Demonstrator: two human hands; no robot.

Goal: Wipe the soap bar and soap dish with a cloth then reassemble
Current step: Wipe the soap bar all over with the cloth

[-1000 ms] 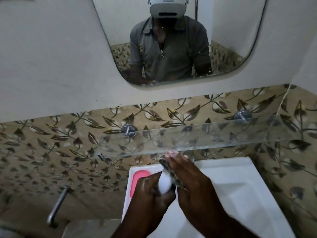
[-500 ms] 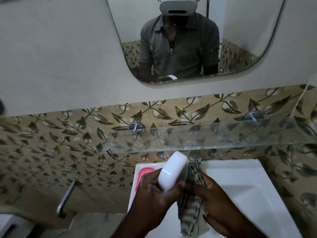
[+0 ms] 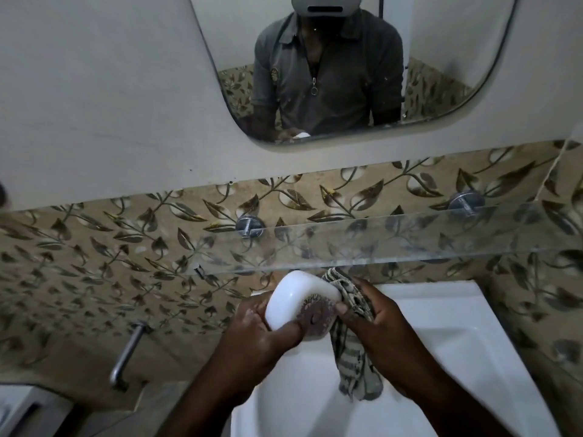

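Observation:
My left hand (image 3: 262,335) grips a white, rounded soap dish piece (image 3: 296,294) from below, over the back of the sink. A round patterned area with a centre hole shows on the side of the piece that faces me. My right hand (image 3: 378,320) holds a striped, patterned cloth (image 3: 353,364) and presses it against the right end of the white piece. The rest of the cloth hangs down into the basin. The pink item seen earlier on the sink ledge is hidden behind the white piece and my left hand.
A white sink (image 3: 441,326) lies under my hands. A clear glass shelf (image 3: 394,244) juts out from the leaf-patterned tiles just above them. A mirror (image 3: 441,58) hangs higher up. A metal bar (image 3: 126,357) sticks out low on the left wall.
The white piece has turned from upright to lying across, and its patterned side now faces me. My right hand with the cloth has moved to its right end.

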